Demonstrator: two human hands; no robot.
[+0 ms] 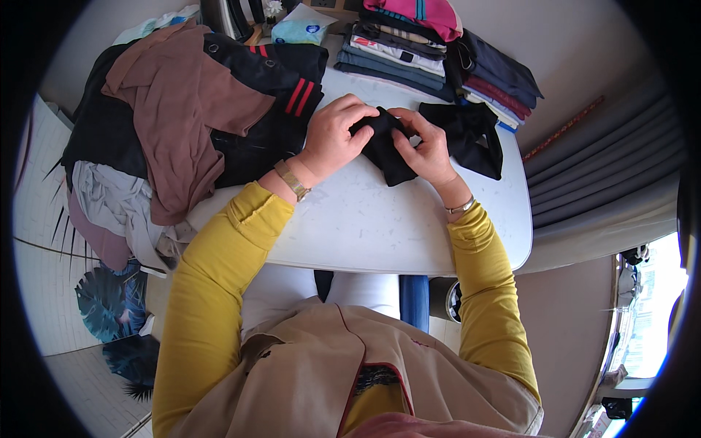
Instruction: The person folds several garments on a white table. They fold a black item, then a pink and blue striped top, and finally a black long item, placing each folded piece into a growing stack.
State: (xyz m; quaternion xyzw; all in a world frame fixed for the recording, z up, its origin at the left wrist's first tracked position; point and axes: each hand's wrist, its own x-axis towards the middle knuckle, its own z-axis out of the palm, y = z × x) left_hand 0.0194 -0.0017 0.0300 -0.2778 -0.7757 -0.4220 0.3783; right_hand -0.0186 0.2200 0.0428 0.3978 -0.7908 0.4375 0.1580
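Above the white table [361, 219], a small piece of black cloth [388, 156] is held between my two hands. My left hand [339, 131] pinches its upper left edge between thumb and fingers. On the other side, my right hand [428, 145] grips its right edge. The cloth hangs down towards the tabletop; what kind of garment it is I cannot tell. Just right of my right hand lies another black fabric piece [465, 137], with a gap showing in its strap-like part.
A loose heap of clothes, with a brown garment [170, 104] on top, covers the table's left side. Folded clothes [397, 55] are stacked at the back, beside a second folded pile [501, 82]. A tissue pack [301, 27] stands behind. Grey curtains [602, 159] hang at right.
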